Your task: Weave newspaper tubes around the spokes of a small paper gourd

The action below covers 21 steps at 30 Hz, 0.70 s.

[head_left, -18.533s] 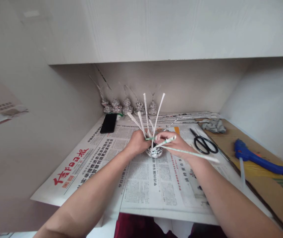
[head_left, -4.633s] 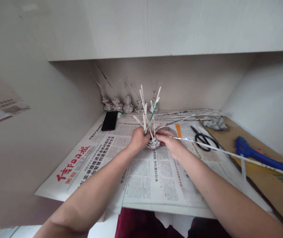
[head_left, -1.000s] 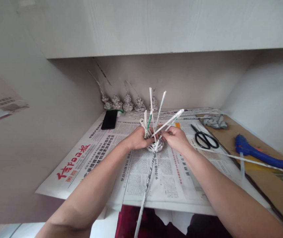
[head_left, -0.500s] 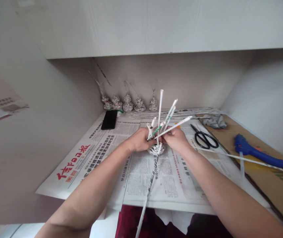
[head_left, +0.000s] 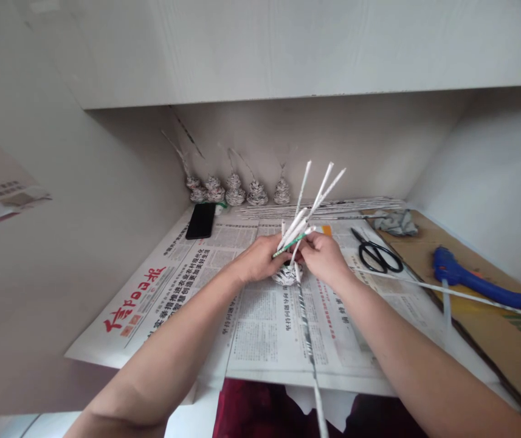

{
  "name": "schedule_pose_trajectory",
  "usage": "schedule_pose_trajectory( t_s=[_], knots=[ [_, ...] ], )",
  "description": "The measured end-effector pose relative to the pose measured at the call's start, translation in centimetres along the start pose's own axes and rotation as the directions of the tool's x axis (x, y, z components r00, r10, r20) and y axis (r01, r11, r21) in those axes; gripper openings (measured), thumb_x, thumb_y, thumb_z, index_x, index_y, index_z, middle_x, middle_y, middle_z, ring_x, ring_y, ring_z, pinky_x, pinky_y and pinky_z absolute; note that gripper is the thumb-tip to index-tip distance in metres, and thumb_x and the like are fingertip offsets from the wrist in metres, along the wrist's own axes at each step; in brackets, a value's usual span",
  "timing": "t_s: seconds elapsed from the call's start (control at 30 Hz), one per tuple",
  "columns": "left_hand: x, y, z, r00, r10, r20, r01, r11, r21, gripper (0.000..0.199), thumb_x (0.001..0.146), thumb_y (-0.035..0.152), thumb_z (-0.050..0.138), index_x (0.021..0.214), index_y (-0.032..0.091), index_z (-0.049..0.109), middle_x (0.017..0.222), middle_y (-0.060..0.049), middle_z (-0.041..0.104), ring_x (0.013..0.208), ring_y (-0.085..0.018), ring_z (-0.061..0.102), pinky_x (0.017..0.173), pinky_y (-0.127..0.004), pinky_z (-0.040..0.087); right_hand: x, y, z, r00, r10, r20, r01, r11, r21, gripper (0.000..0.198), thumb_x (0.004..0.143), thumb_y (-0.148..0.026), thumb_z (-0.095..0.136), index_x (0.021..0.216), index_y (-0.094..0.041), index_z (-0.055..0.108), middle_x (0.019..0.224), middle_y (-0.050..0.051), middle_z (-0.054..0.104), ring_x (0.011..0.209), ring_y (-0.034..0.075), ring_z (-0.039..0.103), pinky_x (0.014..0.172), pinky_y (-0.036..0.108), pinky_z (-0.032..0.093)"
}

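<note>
A small round weave of rolled newspaper, a paper weave (head_left: 287, 275), sits on the newspaper sheets between my hands. Several rolled paper sticks (head_left: 297, 226) rise from it, one of them with green on it. My left hand (head_left: 264, 257) is closed around the left side of the weave and the base of its sticks. On the other side, my right hand (head_left: 321, 254) pinches at the sticks' base, its fingertips partly hidden. One long paper strand (head_left: 306, 331) runs from the weave toward me past the table's front edge.
Finished-looking gourd-shaped weaves (head_left: 236, 190) stand along the back wall beside a black phone (head_left: 200, 221). Loose paper sticks (head_left: 324, 208) lie at the back. To the right are black scissors (head_left: 379, 255), a crumpled grey cloth (head_left: 396, 223) and a blue glue gun (head_left: 476, 283) on cardboard (head_left: 474, 328).
The upright sticks have shifted and bunched closer together, leaning right. The long strand's lower end has swung from left to right. Both hands remain at the weave.
</note>
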<state>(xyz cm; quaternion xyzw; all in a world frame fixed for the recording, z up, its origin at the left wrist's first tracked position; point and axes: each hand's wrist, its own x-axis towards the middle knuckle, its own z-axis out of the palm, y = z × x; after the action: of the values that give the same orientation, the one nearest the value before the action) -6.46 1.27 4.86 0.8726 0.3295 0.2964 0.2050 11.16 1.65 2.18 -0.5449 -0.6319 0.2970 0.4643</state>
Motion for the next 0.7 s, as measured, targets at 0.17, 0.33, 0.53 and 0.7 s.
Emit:
schedule_pose_trajectory(
  t_s=[0.17,0.33,0.53,0.7],
  knots=[
    [0.1,-0.2,0.5,0.987,-0.112,-0.117,0.11,0.994,-0.019,0.032,0.081,0.023,0.06,0.112,0.018,0.056,0.103,-0.007,0.07,0.095,-0.021,0.066,0.083,-0.029,0.049,-0.2,-0.7,0.3,0.996,0.054,0.07,-0.065,0.984,0.164,0.028,0.08,-0.045,0.057,0.065,-0.021,0.057,0.058,0.001,0.064,0.054,0.017,0.061,0.053,0.028,0.049],
    [0.4,-0.3,0.8,0.967,-0.19,-0.168,0.163,0.973,-0.162,0.036,0.074,0.024,0.069,0.108,0.015,0.06,0.102,-0.006,0.071,0.093,-0.021,0.066,0.085,-0.03,0.05,-0.3,-0.7,0.8,0.996,0.014,0.088,-0.041,0.95,0.31,0.027,0.079,-0.045,0.061,0.068,-0.021,0.054,0.058,-0.003,0.06,0.053,0.013,0.054,0.052,0.024,0.044],
    [0.5,-0.4,1.1,0.936,-0.317,-0.154,0.268,0.924,-0.271,0.027,0.071,0.025,0.071,0.096,0.013,0.068,0.094,-0.004,0.074,0.089,-0.021,0.067,0.081,-0.028,0.051,-0.5,-0.7,1.1,0.994,0.001,0.112,-0.045,0.92,0.389,0.031,0.079,-0.048,0.063,0.069,-0.021,0.052,0.056,-0.005,0.053,0.051,0.011,0.049,0.049,0.023,0.041],
    [0.5,-0.6,1.1,0.924,-0.361,-0.123,0.292,0.877,-0.38,0.032,0.069,0.035,0.073,0.093,0.013,0.07,0.088,-0.003,0.074,0.085,-0.02,0.067,0.074,-0.025,0.05,-0.4,-0.6,0.9,0.991,-0.036,0.128,-0.022,0.907,0.42,0.03,0.079,-0.051,0.062,0.081,-0.021,0.059,0.065,-0.003,0.058,0.057,0.012,0.053,0.053,0.024,0.044]
  ],
)
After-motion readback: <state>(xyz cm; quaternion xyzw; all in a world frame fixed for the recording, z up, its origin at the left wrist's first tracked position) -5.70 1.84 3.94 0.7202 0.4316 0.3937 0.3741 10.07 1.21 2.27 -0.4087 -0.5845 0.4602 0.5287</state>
